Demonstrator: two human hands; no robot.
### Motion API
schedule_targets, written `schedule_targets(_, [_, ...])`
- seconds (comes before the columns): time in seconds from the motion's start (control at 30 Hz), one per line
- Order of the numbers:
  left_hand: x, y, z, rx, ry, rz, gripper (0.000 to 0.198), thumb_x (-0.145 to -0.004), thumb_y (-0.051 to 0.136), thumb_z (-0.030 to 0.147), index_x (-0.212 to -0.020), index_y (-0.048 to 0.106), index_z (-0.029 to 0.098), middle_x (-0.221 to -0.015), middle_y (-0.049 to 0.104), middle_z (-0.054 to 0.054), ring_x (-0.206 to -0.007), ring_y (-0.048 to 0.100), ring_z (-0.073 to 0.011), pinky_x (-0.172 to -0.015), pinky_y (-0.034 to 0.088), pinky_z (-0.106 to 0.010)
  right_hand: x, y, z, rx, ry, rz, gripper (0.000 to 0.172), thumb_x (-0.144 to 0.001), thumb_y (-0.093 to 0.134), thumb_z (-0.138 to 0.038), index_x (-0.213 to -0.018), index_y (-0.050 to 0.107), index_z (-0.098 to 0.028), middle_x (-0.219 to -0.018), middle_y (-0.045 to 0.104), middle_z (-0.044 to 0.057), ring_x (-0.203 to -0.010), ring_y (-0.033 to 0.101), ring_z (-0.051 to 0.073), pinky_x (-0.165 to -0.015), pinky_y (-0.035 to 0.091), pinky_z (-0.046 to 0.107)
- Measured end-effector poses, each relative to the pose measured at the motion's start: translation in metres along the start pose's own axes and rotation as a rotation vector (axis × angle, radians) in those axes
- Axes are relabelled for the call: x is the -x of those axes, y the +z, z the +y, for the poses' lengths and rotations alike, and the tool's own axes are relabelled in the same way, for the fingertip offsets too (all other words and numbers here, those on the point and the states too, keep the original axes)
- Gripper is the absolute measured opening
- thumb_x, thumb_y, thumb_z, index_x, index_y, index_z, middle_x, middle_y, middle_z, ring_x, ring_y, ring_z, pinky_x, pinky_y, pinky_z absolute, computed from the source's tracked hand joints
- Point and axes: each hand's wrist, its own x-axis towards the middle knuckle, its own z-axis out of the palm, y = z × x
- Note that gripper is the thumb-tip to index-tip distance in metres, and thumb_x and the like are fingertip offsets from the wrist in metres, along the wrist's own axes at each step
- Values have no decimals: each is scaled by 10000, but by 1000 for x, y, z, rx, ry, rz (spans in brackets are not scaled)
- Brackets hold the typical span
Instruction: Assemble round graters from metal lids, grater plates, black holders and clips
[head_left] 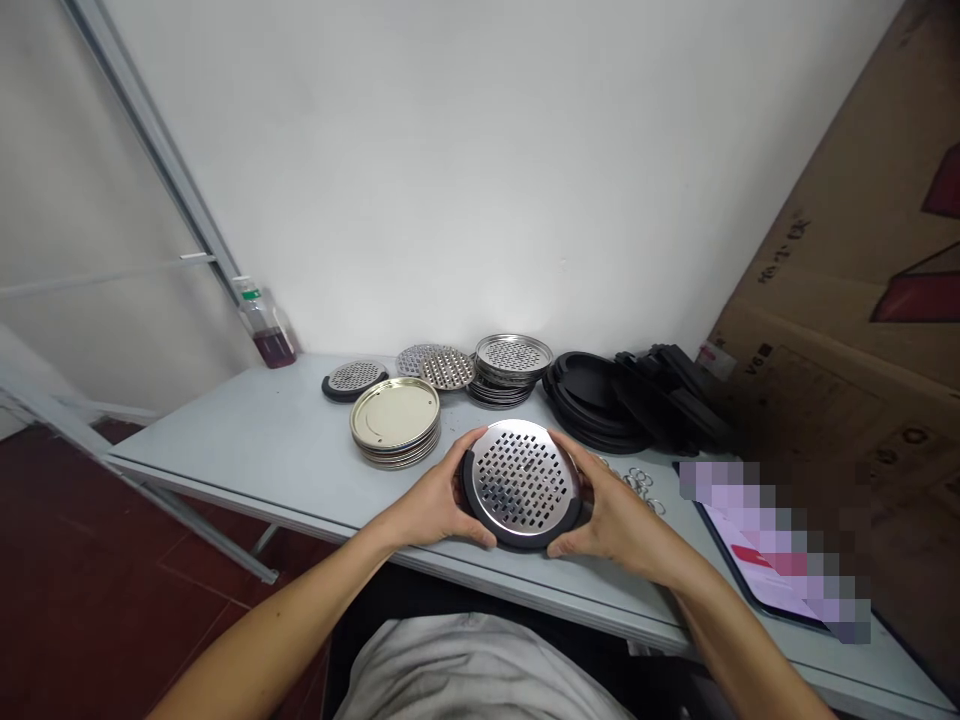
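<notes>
Metal gleams on the round, slotted disc (521,476), its black rim (517,541) held between left fingers (475,529) and right fingers (571,542).

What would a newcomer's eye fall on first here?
Probably the shiny perforated disc in its black holder, front and centre, held between the left-hand grip and the right-hand grip. Next might come the pale gold-topped stack to its left, then the bottle of dark red liquid by the back left corner of the table.

Soft brightness across the wall (450,180), wide-angle stretch at edges
</notes>
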Motion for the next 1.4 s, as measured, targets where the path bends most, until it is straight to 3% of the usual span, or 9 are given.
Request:
schedule_targets(0.27, [1,1,-1,50,4,-1,1254,-463,941,73,-1509,303,341,-1541,384,-124,-1404,406,-340,-1142,366,-486,0,2,-1,-27,-15,1,1226,-522,913,-305,-1534,222,-332,-1558,382,90,-1401,407,334,-1171,317,510])
schedule_targets(0.53, [4,0,-5,255,-57,120,1348,-552,933,128,-1564,74,364,-1390,538,-154,-1212,594,-309,-1028,470,-495,0,4,-3,-135,43,77,1166,-592,890,-321,-1538,208,-317,-1566,364,113,-1378,441,343,-1142,368,515])
schedule_targets(0.6, [5,4,-4,307,-58,174,1197,-592,918,141,-1544,214,312,-1336,591,-141,-1186,612,-287,-1043,460,-467,0,3,-5,-187,55,87,1164,-599,888,-328,-1540,204,-312,-1548,390,124,-1360,465,346,-1126,390,517])
schedule_targets(0.7, [9,11,-3,363,-87,201,742,-713,856,192,-1370,512,174,-1249,652,-147,-1169,624,-268,-1069,439,-422,0,2,-8,-191,69,105,1163,-587,894,-342,-1535,220,-311,-1523,422,127,-1355,468,356,-1122,391,533])
schedule_targets(0.77, [11,16,-2,395,-121,193,575,-780,810,226,-1294,562,151,-1224,669,-151,-1147,639,-273,-1039,470,-433,0,1,-10,-165,75,109,1155,-587,894,-351,-1532,232,-308,-1518,429,129,-1359,461,365,-1125,380,550])
schedule_targets(0.9, [14,23,-1,423,-150,210,651,-782,815,249,-1336,479,183,-1141,708,-139,-1037,690,-274,-924,548,-464,1,3,-11,-138,66,116,1150,-599,890,-358,-1534,222,-305,-1521,425,132,-1364,456,360,-1134,366,553])
schedule_targets(1.17, [13,23,-2,394,-160,282,653,-745,839,271,-1294,497,182,-1083,715,-115,-949,701,-239,-780,596,-348,3,10,-6,103,1,121,1144,-675,832,-431,-1565,118,-344,-1594,319,113,-1428,364,354,-1150,334,556])
schedule_targets(1.3, [13,23,-4,396,-145,267,595,-771,809,294,-1270,510,175,-1139,696,-130,-986,696,-276,-801,596,-403,10,14,-5,197,37,91,1136,-726,775,-534,-1576,52,-318,-1608,297,127,-1451,329,354,-1155,330,558])
schedule_targets(1.4, [13,23,-6,349,-117,252,751,-753,820,302,-1384,429,187,-1162,689,-136,-1047,681,-289,-897,557,-433,18,17,-5,272,6,72,1063,-782,722,-554,-1574,50,-330,-1614,292,106,-1470,291,347,-1178,288,571])
